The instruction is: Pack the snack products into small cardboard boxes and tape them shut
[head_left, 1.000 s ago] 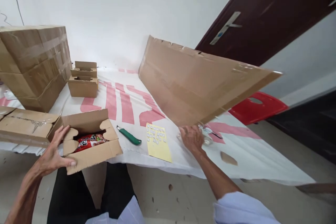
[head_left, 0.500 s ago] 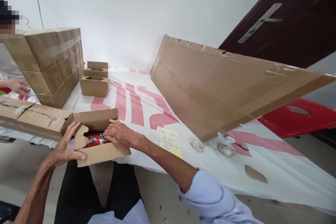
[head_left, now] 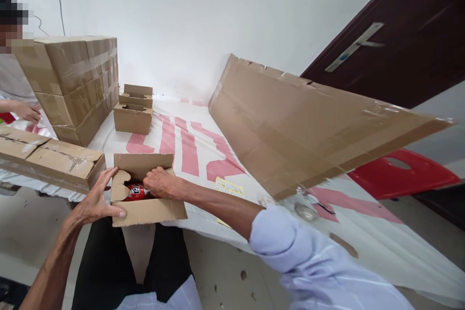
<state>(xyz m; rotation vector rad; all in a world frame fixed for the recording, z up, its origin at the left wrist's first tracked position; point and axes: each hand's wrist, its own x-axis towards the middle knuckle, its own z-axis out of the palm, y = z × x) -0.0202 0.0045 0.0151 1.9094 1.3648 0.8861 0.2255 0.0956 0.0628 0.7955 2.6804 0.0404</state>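
Note:
An open cardboard box (head_left: 148,212) sits at the table's front edge above my lap, its flaps raised. My left hand (head_left: 96,202) grips the box's left end, thumb on the front flap and fingers at the back left corner. Inside lies a red packet (head_left: 136,192) with black and white print, partly hidden by a side flap and my right hand. My right hand (head_left: 160,183) reaches into the box with fingers curled down against the packet's right end. The fingertips are hidden.
Closed cartons (head_left: 58,160) line the left front edge, with a tall carton stack (head_left: 83,87) behind. Small open boxes (head_left: 132,118) stand near the wall. A large cardboard sheet (head_left: 290,126) leans at right, near tape rolls (head_left: 305,211) and a yellow sticker sheet (head_left: 230,185). Another person's hand (head_left: 27,112) is far left.
My right hand has gone slightly deeper into the box and its fingers are more curled. The view has shifted a little; my left hand keeps its hold on the box.

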